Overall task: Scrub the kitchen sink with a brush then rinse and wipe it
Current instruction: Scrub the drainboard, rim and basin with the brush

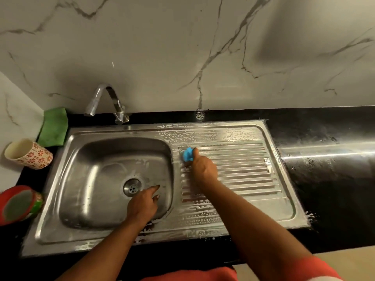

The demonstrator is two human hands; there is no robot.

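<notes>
A steel sink with a round drain lies set into a black counter. Its ribbed drainboard on the right is covered in soapy foam. My right hand grips a small blue brush and presses it on the drainboard's far left corner, close to the bowl's rim. My left hand hovers over the bowl's right side near the drain, forefinger stretched out, holding nothing. A chrome tap stands behind the bowl with no water running.
A green cloth lies at the back left corner. A floral cup lies on its side left of the sink. A red and green container sits at the near left. Wet black counter stretches right, below the marble wall.
</notes>
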